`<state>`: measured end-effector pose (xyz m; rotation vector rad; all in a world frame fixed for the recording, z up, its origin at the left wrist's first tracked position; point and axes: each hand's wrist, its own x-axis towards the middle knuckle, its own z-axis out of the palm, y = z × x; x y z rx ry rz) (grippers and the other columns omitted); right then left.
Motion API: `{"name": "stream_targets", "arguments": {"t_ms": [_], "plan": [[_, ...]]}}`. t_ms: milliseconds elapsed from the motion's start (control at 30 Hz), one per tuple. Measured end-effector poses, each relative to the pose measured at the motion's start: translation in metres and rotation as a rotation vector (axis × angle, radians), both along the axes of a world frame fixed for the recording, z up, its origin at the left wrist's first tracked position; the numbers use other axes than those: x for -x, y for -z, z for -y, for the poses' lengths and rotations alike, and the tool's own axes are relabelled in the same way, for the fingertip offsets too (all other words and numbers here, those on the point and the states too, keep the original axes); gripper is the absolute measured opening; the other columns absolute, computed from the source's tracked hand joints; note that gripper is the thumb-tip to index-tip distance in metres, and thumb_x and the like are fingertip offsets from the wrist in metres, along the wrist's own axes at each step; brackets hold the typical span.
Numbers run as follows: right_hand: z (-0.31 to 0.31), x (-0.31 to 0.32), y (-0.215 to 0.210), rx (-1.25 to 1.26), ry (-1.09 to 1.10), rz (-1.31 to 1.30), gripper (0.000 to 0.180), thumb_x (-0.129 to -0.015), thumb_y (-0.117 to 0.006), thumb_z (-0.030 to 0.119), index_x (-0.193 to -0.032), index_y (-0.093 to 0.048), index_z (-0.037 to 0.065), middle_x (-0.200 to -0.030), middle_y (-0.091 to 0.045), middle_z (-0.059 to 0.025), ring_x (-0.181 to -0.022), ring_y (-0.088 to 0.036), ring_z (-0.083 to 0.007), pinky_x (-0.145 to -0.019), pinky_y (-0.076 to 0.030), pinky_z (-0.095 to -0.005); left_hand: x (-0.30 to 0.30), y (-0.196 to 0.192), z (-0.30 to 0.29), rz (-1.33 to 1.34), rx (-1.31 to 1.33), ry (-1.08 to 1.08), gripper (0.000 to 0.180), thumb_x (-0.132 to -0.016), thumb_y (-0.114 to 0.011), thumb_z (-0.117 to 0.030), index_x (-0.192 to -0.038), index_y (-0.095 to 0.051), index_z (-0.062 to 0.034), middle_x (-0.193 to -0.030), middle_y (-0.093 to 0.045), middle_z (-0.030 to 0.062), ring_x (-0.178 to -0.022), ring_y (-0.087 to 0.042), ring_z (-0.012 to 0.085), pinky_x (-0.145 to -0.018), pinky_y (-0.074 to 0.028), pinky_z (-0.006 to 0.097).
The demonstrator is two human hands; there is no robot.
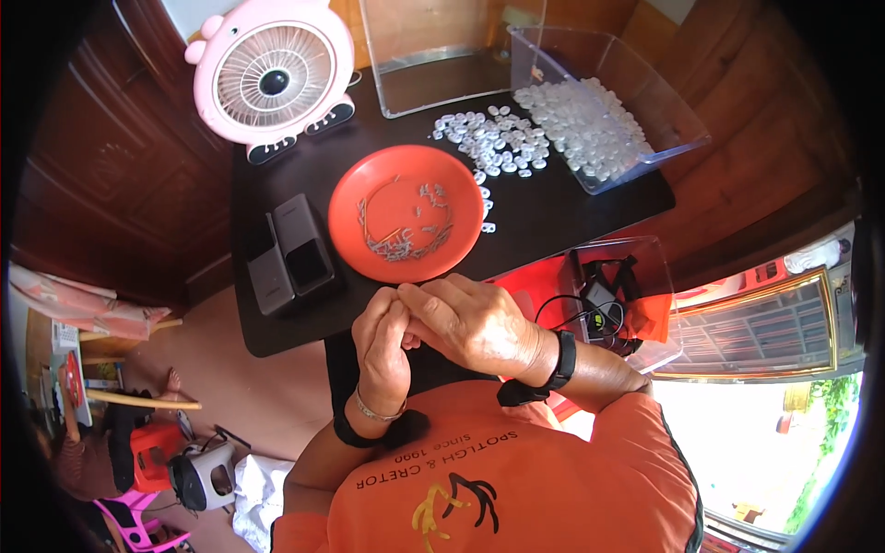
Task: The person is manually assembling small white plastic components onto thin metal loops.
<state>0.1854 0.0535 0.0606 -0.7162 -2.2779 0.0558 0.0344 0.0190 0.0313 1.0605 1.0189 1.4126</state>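
My left hand [381, 343] and my right hand [484, 324] meet above the near edge of the dark table, their fingertips pinched together. Whatever they hold is hidden by the fingers. Just beyond them sits a round orange plate [345, 205]. Small grey pieces [398, 249], thin and metallic-looking, lie scattered in it, mostly along its near side. Right of the plate, small whitish, roundish pieces [498, 140] are spread on the table. Many more such pieces [590, 124] fill part of a clear plastic bin [678, 124] at the far right.
Left of the plate lie two dark phone-like devices [270, 281]. A pink animal-shaped fan [210, 83] stands at the far left, beside a clear upright panel [442, 78]. Another clear bin [650, 258] with cables is below the table's right side. Someone's foot [173, 380] shows at left.
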Motion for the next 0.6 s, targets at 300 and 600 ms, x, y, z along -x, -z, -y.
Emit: {"name": "stream_targets", "arguments": {"t_ms": [300,600], "plan": [[-0.051,-0.081,-0.088,-0.374,0.549,-0.033,0.021,-0.08,-0.066,0.004,-0.101,-0.065,0.008,-0.075,-0.059,-0.0084,-0.062,-0.059,-0.0262,-0.054,-0.05,-0.0352,0.008,-0.002,-0.001,0.0,-0.036,0.099,0.025,-0.093,-0.048,-0.02,-0.081,-0.055,0.0004,-0.057,-0.041,-0.0008,-0.051,-0.038,0.0071,-0.049,-0.033,0.022],[-0.099,-0.109,-0.113,-0.3,0.623,-0.122,0.017,-0.086,-0.06,0.01,-0.101,-0.069,0.009,-0.098,-0.067,-0.0106,-0.089,-0.064,-0.03,-0.078,-0.052,-0.038,0.015,-0.002,0.002,-0.027,0.032,0.108,0.023,-0.091,-0.048,-0.017,-0.079,-0.055,0.0005,-0.058,-0.041,-0.0007,-0.052,-0.039,0.0076,-0.05,-0.033,0.022]]}}
